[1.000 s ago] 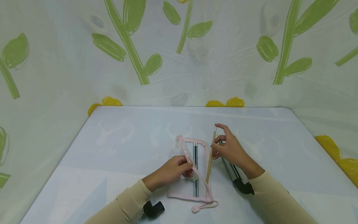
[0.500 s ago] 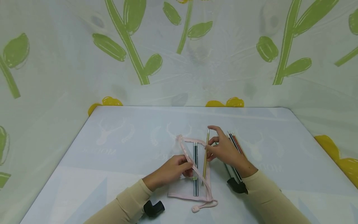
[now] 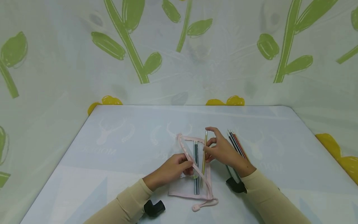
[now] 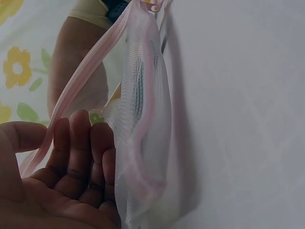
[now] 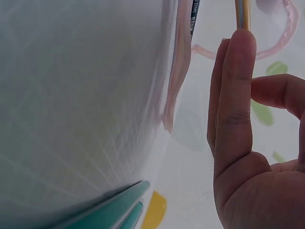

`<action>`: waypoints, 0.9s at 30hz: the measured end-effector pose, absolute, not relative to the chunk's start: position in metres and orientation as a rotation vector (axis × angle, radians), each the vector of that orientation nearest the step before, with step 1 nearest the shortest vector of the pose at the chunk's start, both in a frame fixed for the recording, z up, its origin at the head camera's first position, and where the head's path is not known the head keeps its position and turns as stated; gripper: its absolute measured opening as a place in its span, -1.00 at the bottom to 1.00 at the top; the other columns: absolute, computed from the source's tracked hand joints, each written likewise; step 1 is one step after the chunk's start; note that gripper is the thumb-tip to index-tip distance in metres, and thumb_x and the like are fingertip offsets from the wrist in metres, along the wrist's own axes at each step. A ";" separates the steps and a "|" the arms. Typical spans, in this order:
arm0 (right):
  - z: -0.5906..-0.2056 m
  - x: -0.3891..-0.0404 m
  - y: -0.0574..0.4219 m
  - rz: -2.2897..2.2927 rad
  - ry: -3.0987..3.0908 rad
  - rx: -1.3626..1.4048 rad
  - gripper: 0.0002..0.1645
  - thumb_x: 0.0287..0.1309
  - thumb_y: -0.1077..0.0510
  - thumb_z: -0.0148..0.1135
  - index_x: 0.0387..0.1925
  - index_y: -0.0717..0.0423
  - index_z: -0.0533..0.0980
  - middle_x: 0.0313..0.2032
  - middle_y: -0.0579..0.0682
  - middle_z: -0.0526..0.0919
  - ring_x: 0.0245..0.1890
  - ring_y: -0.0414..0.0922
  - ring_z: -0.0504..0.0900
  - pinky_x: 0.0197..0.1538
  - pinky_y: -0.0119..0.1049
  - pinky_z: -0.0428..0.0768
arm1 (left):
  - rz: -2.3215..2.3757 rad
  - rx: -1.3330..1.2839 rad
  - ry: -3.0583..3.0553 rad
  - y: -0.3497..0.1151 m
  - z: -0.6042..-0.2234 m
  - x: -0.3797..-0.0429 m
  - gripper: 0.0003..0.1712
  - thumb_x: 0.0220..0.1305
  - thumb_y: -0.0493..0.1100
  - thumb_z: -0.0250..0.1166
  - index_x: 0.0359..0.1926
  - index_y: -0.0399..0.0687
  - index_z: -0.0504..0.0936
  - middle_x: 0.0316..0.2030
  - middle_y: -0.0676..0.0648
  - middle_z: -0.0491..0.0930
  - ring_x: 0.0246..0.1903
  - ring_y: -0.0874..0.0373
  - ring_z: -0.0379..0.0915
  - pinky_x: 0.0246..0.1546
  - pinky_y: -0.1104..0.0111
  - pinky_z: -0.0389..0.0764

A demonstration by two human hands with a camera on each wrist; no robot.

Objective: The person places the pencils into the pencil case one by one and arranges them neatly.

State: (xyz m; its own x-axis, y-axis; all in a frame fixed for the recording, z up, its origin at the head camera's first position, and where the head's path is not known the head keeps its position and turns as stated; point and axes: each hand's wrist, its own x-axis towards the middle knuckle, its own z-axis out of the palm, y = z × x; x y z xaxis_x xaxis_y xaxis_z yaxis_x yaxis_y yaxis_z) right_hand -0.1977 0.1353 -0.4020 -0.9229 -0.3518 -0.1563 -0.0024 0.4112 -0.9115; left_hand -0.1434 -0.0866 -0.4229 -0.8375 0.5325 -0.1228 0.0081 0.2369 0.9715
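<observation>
A white mesh zip pouch (image 3: 181, 190) with pink edging lies on the table. My left hand (image 3: 172, 170) pinches its pink zipper edge (image 4: 78, 83) between thumb and fingers, lifting that edge so the mouth gapes. Dark pencils (image 3: 196, 186) lie lengthwise in the pouch. My right hand (image 3: 222, 151) holds a gold pencil (image 3: 203, 163) steeply tilted, the index finger at its upper end. The pencil's lower end is within the pouch's mouth, behind the raised zipper edge. In the right wrist view, the gold pencil (image 5: 243, 15) shows only in part at the fingertips.
Several more pencils (image 3: 237, 142), dark and reddish, lie on the table beneath my right forearm, partly hidden by it. A pink wrist loop (image 3: 205, 203) trails from the pouch's near corner. Black wrist-worn pieces (image 3: 154, 208) sit by my sleeves. A leaf-patterned curtain stands behind the table.
My right hand has moved left with the gold pencil, from the pouch's right edge to over its mouth, and slightly down. The left hand stays at the zipper edge.
</observation>
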 end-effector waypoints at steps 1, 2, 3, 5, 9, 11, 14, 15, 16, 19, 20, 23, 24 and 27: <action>-0.403 -0.198 0.135 -1.516 2.339 -0.303 -0.04 0.22 0.34 0.16 0.52 0.03 -0.07 -0.21 0.21 0.54 -0.54 -0.01 0.70 -0.39 -0.10 0.72 | 1.633 0.494 2.084 -0.087 -0.423 -0.144 -0.68 0.48 -0.17 0.03 -0.07 -0.35 0.59 -0.35 -0.19 0.67 -0.36 0.25 0.54 -0.19 0.36 0.58; -0.403 -0.198 0.135 -1.509 2.337 -0.301 -0.04 0.21 0.34 0.17 0.52 0.03 -0.07 -0.21 0.21 0.55 -0.54 -0.01 0.70 -0.39 -0.10 0.72 | 1.632 0.493 2.084 -0.087 -0.423 -0.144 -0.68 0.48 -0.17 0.03 -0.06 -0.34 0.59 -0.35 -0.19 0.67 -0.36 0.25 0.55 -0.19 0.36 0.58; -0.404 -0.199 0.135 -1.504 2.334 -0.297 -0.04 0.21 0.34 0.17 0.52 0.03 -0.07 -0.22 0.20 0.56 -0.54 -0.01 0.70 -0.39 -0.10 0.72 | 1.632 0.491 2.083 -0.087 -0.423 -0.144 -0.68 0.48 -0.16 0.03 -0.06 -0.34 0.59 -0.35 -0.19 0.67 -0.36 0.26 0.55 -0.19 0.37 0.58; -0.405 -0.200 0.134 -1.498 2.327 -0.298 -0.04 0.21 0.34 0.18 0.52 0.03 -0.07 -0.23 0.20 0.57 -0.54 0.00 0.70 -0.40 -0.10 0.71 | 1.629 0.491 2.081 -0.087 -0.423 -0.144 -0.67 0.49 -0.16 0.03 -0.05 -0.34 0.59 -0.34 -0.19 0.67 -0.35 0.26 0.55 -0.18 0.37 0.58; -0.406 -0.200 0.135 -1.468 2.338 -0.319 -0.04 0.22 0.32 0.19 0.52 0.03 -0.08 -0.23 0.20 0.59 -0.53 -0.01 0.70 -0.40 -0.11 0.71 | 1.622 0.490 2.083 -0.087 -0.422 -0.144 -0.67 0.49 -0.15 0.03 -0.05 -0.33 0.59 -0.33 -0.18 0.67 -0.33 0.25 0.56 -0.17 0.37 0.59; -0.407 -0.200 0.135 -1.460 2.336 -0.327 -0.04 0.23 0.32 0.19 0.52 0.04 -0.08 -0.21 0.20 0.59 -0.52 -0.01 0.71 -0.40 -0.11 0.71 | 1.620 0.489 2.082 -0.087 -0.422 -0.144 -0.67 0.50 -0.15 0.03 -0.05 -0.33 0.59 -0.33 -0.18 0.67 -0.33 0.25 0.56 -0.17 0.37 0.59; -0.407 -0.200 0.135 -1.457 2.318 -0.333 -0.04 0.23 0.32 0.20 0.52 0.05 -0.08 -0.20 0.21 0.59 -0.51 -0.01 0.71 -0.40 -0.10 0.71 | 1.619 0.486 2.080 -0.087 -0.421 -0.144 -0.67 0.50 -0.14 0.03 -0.05 -0.33 0.59 -0.33 -0.18 0.67 -0.33 0.25 0.56 -0.16 0.37 0.59; -0.406 -0.200 0.135 -1.454 2.313 -0.334 -0.04 0.23 0.32 0.20 0.52 0.06 -0.08 -0.20 0.21 0.59 -0.50 -0.01 0.71 -0.39 -0.10 0.71 | 1.618 0.484 2.079 -0.087 -0.421 -0.144 -0.67 0.50 -0.14 0.03 -0.05 -0.33 0.59 -0.33 -0.17 0.67 -0.33 0.25 0.56 -0.16 0.37 0.59; -0.406 -0.200 0.135 -1.450 2.307 -0.334 -0.04 0.23 0.32 0.21 0.52 0.06 -0.08 -0.20 0.21 0.59 -0.50 -0.01 0.71 -0.39 -0.10 0.71 | 1.618 0.482 2.078 -0.087 -0.421 -0.144 -0.67 0.50 -0.14 0.03 -0.05 -0.33 0.59 -0.33 -0.17 0.67 -0.33 0.25 0.56 -0.16 0.37 0.59; -0.407 -0.201 0.134 -1.434 2.290 -0.325 -0.04 0.24 0.31 0.22 0.52 0.06 -0.07 -0.19 0.19 0.59 -0.49 -0.02 0.71 -0.38 -0.11 0.72 | 1.613 0.477 2.078 -0.087 -0.421 -0.144 -0.66 0.50 -0.13 0.03 -0.04 -0.32 0.59 -0.33 -0.16 0.67 -0.33 0.25 0.55 -0.16 0.37 0.59; -0.407 -0.201 0.134 -1.427 2.285 -0.324 -0.04 0.24 0.31 0.23 0.52 0.06 -0.07 -0.19 0.19 0.59 -0.48 -0.02 0.71 -0.37 -0.11 0.72 | 1.611 0.476 2.079 -0.087 -0.421 -0.144 -0.66 0.50 -0.13 0.03 -0.04 -0.32 0.59 -0.33 -0.16 0.67 -0.33 0.25 0.55 -0.17 0.37 0.58; -0.408 -0.202 0.135 -1.414 2.269 -0.333 -0.04 0.25 0.31 0.23 0.52 0.08 -0.06 -0.19 0.18 0.58 -0.48 -0.03 0.71 -0.37 -0.12 0.71 | 1.607 0.474 2.080 -0.088 -0.422 -0.144 -0.66 0.50 -0.13 0.03 -0.04 -0.32 0.59 -0.33 -0.15 0.67 -0.33 0.26 0.55 -0.17 0.39 0.58; -0.408 -0.203 0.135 -1.411 2.263 -0.335 -0.04 0.25 0.31 0.24 0.52 0.08 -0.06 -0.19 0.18 0.58 -0.48 -0.02 0.71 -0.37 -0.12 0.71 | 1.607 0.472 2.081 -0.088 -0.422 -0.145 -0.66 0.50 -0.13 0.03 -0.04 -0.32 0.59 -0.33 -0.15 0.67 -0.33 0.26 0.55 -0.17 0.39 0.58; -0.409 -0.203 0.136 -1.394 2.257 -0.337 -0.04 0.26 0.31 0.25 0.52 0.09 -0.06 -0.19 0.18 0.58 -0.48 -0.03 0.71 -0.36 -0.13 0.71 | 1.607 0.472 2.082 -0.087 -0.422 -0.145 -0.66 0.50 -0.13 0.03 -0.05 -0.32 0.59 -0.33 -0.15 0.67 -0.33 0.27 0.56 -0.17 0.39 0.57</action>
